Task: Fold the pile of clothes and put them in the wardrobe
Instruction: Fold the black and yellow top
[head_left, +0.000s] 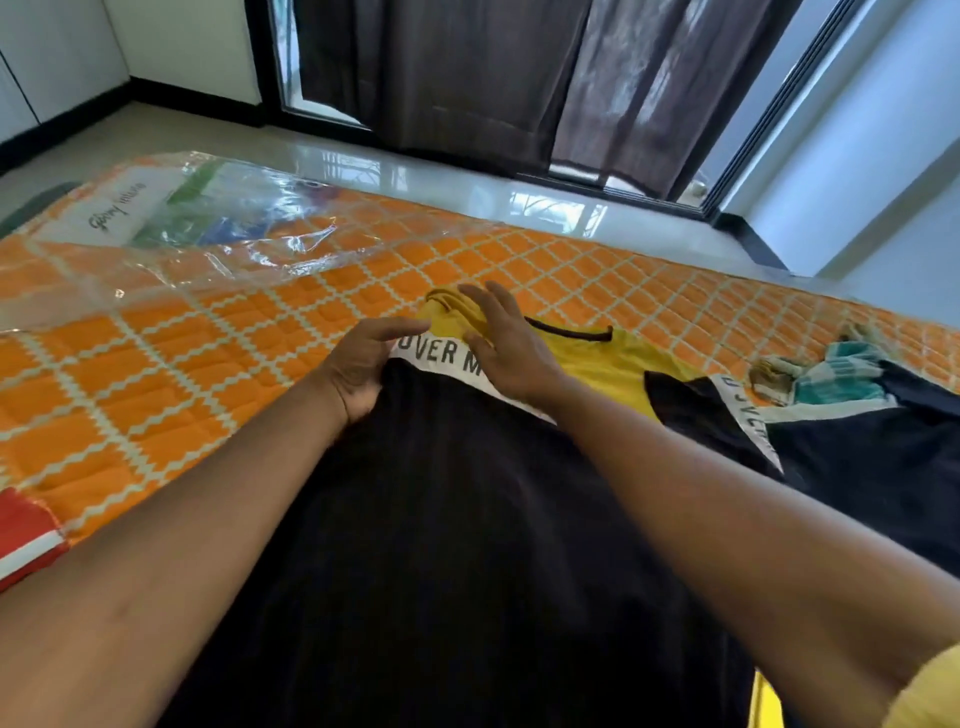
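The shirt (467, 519) is of soft matt cloth with a printed white band, the mattress cover (130, 374) is quilted cloth with stitched lines, the wrap (234, 244) on its far end is clear, glossy, wrinkled plastic, the floor (467, 182) is smooth shining tile, and the curtains (441, 78) are thin, half-transparent cloth.

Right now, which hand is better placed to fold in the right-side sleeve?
Right, probably. The right hand is open over the yellow top of the shirt, nearer the spread sleeve. The left hand is at the opposite edge and would have to cross over.
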